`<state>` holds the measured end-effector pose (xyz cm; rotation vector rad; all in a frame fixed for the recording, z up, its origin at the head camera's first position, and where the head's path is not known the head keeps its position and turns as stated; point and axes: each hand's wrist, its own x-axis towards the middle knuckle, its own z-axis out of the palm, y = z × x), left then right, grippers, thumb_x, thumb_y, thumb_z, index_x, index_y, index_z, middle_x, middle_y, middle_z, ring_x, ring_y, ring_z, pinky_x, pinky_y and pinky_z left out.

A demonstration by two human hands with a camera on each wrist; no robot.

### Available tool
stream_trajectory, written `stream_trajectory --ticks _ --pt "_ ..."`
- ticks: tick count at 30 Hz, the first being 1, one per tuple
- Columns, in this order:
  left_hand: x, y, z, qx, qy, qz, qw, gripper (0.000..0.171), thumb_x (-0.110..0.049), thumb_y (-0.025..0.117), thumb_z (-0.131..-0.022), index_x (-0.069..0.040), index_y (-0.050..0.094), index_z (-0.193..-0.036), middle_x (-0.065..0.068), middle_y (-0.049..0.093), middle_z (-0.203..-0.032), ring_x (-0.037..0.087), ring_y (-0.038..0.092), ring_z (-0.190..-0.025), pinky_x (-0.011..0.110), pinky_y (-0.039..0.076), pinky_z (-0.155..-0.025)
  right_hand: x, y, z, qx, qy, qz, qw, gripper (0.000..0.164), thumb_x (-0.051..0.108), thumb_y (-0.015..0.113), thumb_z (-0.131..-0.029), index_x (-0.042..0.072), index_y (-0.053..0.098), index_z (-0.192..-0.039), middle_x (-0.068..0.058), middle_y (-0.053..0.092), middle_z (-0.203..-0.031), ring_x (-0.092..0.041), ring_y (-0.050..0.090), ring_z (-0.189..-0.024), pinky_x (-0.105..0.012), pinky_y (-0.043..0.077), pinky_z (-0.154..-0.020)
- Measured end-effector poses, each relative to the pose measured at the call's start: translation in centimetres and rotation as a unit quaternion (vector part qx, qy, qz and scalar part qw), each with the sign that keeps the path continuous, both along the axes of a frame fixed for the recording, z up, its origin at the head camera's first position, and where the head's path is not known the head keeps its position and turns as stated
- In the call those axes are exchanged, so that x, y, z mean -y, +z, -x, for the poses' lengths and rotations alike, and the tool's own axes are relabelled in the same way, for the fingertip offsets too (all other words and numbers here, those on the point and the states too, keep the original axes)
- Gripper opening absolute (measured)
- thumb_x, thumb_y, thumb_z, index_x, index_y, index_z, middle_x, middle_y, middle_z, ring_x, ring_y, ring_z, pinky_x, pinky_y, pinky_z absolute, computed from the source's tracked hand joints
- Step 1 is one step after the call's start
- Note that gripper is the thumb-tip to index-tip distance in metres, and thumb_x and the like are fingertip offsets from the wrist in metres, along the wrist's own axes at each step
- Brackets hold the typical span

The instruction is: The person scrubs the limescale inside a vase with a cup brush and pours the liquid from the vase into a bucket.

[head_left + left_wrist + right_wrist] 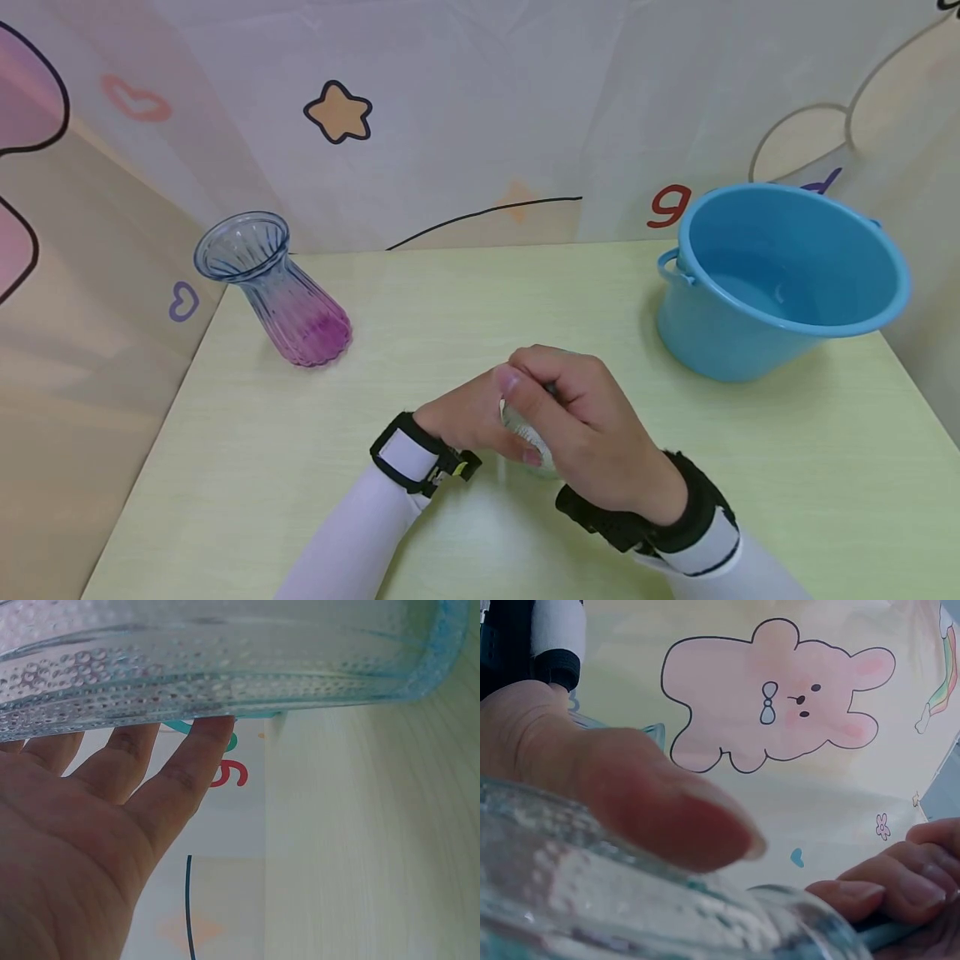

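Note:
A clear glass bottle stands in front of me, mostly hidden by my hands in the head view. Raised dots cover its wall in the left wrist view, and its base is bluish. My left hand holds the bottle's body, the fingers on the far side and the thumb on the near side. Over the top of the bottle, my right hand grips with curled fingers. A teal edge shows under those fingers; what part it is cannot be made out.
A glass vase, blue above and pink below, stands at the left back of the pale table. To the right back is a blue bucket with its mouth upward. A printed curtain hangs behind the table.

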<state>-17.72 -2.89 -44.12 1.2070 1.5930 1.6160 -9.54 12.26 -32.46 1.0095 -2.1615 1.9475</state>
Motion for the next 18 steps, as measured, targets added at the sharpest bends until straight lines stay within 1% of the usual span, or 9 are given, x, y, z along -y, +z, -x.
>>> stream_trajectory --ticks 3,7,8,10,12,14,15,18 --pt "-0.08 -0.04 0.00 0.007 -0.006 -0.008 0.9999 0.074 -0.066 0.083 -0.075 -0.003 0.060 -0.106 0.010 0.065 -0.094 0.015 0.065 -0.083 0.033 0.059 -0.072 0.02 -0.14 0.05 0.004 0.007 0.006 1.000 0.036 -0.005 0.048 -0.103 0.010 0.050 -0.070 0.000 0.038 -0.062 -0.018 0.044 -0.059 -0.029 0.034 -0.052" --pt "-0.06 0.00 0.01 -0.035 0.016 0.005 0.9992 0.073 -0.070 0.080 -0.075 -0.008 0.059 -0.106 0.003 0.064 -0.094 0.012 0.062 -0.087 0.027 0.056 -0.079 0.01 -0.21 0.03 -0.004 -0.001 -0.013 1.000 0.039 -0.006 0.049 -0.102 0.013 0.047 -0.068 0.003 0.037 -0.061 -0.015 0.045 -0.062 -0.030 0.035 -0.055" --pt "-0.05 0.02 0.00 -0.036 0.018 0.005 0.9992 0.073 -0.070 0.080 -0.075 -0.008 0.059 -0.107 0.003 0.063 -0.094 0.012 0.061 -0.087 0.027 0.056 -0.079 0.01 -0.17 -0.01 -0.006 -0.006 -0.018 1.000 0.040 -0.006 0.049 -0.102 0.014 0.047 -0.067 0.003 0.037 -0.061 -0.013 0.045 -0.062 -0.029 0.035 -0.055" --pt "-0.16 0.04 0.00 -0.025 0.010 0.000 0.9996 0.072 -0.069 0.081 -0.074 -0.008 0.059 -0.106 0.003 0.064 -0.094 0.013 0.062 -0.087 0.028 0.056 -0.078 -0.04 -0.01 -0.11 -0.011 -0.015 -0.017 1.000 0.037 -0.005 0.050 -0.102 0.012 0.051 -0.069 0.002 0.040 -0.061 -0.012 0.046 -0.062 -0.028 0.036 -0.054" --pt "-0.22 0.08 -0.04 0.004 -0.004 -0.006 1.0000 0.072 -0.066 0.083 -0.074 -0.006 0.060 -0.106 0.005 0.065 -0.095 0.015 0.064 -0.085 0.029 0.057 -0.076 -0.18 0.23 -0.22 -0.012 -0.021 -0.011 1.000 0.034 -0.005 0.050 -0.102 0.011 0.055 -0.072 0.000 0.042 -0.061 -0.012 0.047 -0.059 -0.027 0.037 -0.051" --pt "-0.27 0.17 -0.09 0.035 -0.017 -0.012 0.9992 0.076 -0.064 0.086 -0.072 -0.004 0.058 -0.111 0.007 0.065 -0.098 0.018 0.065 -0.086 0.031 0.059 -0.075 -0.38 0.39 -0.32 -0.016 -0.025 0.004 1.000 0.030 -0.005 0.048 -0.103 0.007 0.062 -0.079 -0.003 0.050 -0.064 -0.014 0.050 -0.059 -0.026 0.041 -0.049" --pt "-0.27 0.22 -0.12 0.043 -0.020 -0.012 0.9988 0.078 -0.064 0.086 -0.072 -0.005 0.057 -0.114 0.008 0.065 -0.101 0.019 0.065 -0.089 0.031 0.059 -0.077 -0.50 0.47 -0.37 -0.021 -0.029 0.011 0.999 0.028 -0.005 0.048 -0.102 0.005 0.064 -0.082 -0.005 0.054 -0.066 -0.015 0.053 -0.060 -0.027 0.043 -0.050" --pt "-0.10 0.31 -0.19 0.044 -0.016 -0.009 0.9989 0.088 -0.066 0.086 -0.072 -0.008 0.048 -0.127 0.009 0.063 -0.111 0.019 0.064 -0.098 0.035 0.060 -0.085 -0.79 0.66 -0.45 -0.037 -0.042 0.026 0.998 0.027 -0.006 0.046 -0.102 0.004 0.065 -0.085 -0.007 0.058 -0.068 -0.016 0.055 -0.061 -0.028 0.046 -0.050"
